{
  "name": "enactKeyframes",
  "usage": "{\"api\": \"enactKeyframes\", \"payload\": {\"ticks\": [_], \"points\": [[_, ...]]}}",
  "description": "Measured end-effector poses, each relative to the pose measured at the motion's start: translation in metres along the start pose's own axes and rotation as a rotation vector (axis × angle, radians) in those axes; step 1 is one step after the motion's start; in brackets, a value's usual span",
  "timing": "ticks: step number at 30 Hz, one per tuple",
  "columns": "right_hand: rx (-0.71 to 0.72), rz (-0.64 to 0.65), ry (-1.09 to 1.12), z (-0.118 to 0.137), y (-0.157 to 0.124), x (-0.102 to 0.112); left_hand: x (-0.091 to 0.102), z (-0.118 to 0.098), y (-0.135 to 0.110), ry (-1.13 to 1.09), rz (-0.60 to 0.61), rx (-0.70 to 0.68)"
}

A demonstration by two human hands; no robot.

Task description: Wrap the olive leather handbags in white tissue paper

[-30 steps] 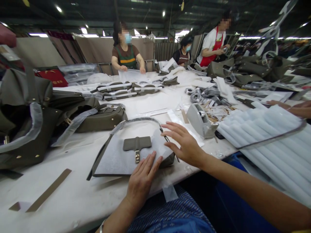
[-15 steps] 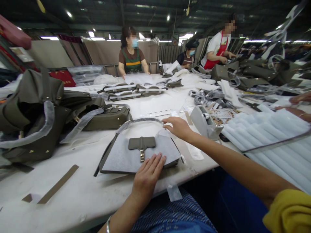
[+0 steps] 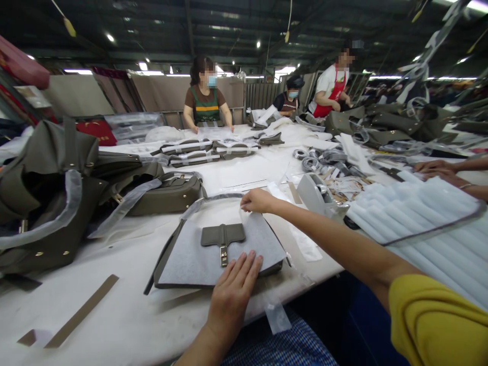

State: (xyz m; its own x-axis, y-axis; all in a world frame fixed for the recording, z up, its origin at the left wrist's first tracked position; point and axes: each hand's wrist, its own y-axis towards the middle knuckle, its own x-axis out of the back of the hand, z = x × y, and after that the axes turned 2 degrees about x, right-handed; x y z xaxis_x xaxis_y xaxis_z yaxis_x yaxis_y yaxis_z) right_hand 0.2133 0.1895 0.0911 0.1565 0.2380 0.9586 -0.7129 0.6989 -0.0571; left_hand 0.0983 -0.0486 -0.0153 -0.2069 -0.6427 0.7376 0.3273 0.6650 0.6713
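Note:
An olive-grey handbag (image 3: 223,235) lies on the white table, with a white paper sheet (image 3: 183,262) over its front. The bag's flap and gold-coloured lock (image 3: 223,255) show above the paper. My left hand (image 3: 234,290) rests flat on the lower right of the sheet, fingers stretched out. At the right side of the arched handle (image 3: 202,201), which is covered in clear plastic wrap (image 3: 249,218), my right hand (image 3: 259,201) is closed in a pinch on the wrap. The fingertips partly hide that spot.
More olive bags (image 3: 163,193) lie to the left. A grey tape dispenser (image 3: 316,195) stands right of my bag. White foam rolls (image 3: 415,208) fill the right side, near another person's hands (image 3: 438,168). A brown strip (image 3: 82,310) lies front left.
My right hand has moved slightly left along the handle, and its fingers have closed. My left hand stays flat on the paper. The view has tilted up a little.

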Motion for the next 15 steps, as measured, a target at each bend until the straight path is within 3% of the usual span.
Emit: {"api": "enactKeyframes", "payload": {"ticks": [3, 7, 11, 15], "points": [[-0.090, 0.009, 0.001, 0.001, 0.018, 0.000, -0.002, 0.001, -0.001, 0.012, -0.002, -0.002], [-0.169, -0.169, -0.013, 0.007, 0.011, 0.000, -0.001, 0.002, -0.003, 0.009, 0.037, -0.028], [-0.128, -0.312, -0.008, 0.012, -0.043, 0.002, -0.001, 0.004, -0.006, -0.088, 0.075, -0.019], [0.052, -0.312, -0.015, 0.012, -0.135, 0.008, -0.020, 0.013, -0.010, -0.276, 0.031, -0.039]]}}
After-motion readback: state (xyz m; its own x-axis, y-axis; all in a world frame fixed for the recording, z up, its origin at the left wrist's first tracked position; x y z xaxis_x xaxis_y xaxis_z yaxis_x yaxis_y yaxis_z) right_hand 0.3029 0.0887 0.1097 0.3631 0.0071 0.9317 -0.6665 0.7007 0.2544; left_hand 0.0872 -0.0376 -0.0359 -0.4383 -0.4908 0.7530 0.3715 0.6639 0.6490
